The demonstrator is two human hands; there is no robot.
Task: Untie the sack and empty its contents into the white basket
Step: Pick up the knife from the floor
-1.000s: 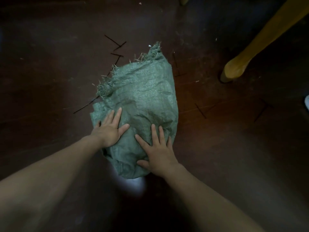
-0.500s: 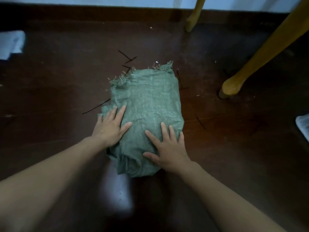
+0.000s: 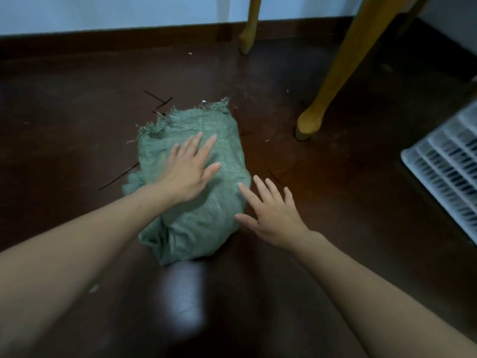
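Your left hand (image 3: 189, 174) lies spread flat on the sack (image 3: 196, 182), likely steadying it; your right hand (image 3: 271, 213) hovers beside it, spread too.

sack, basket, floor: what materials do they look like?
Sack: woven plastic, probably polypropylene; green, matte, visible weave, frayed strands at far edge.
White basket: likely moulded plastic; slotted lattice wall.
Floor: dark brown, glossy; light glare shows. Polished wood or coating, cannot tell.

Left hand (image 3: 187, 174) moved up sack (image 3: 196, 182); right hand (image 3: 273, 215) slid off.
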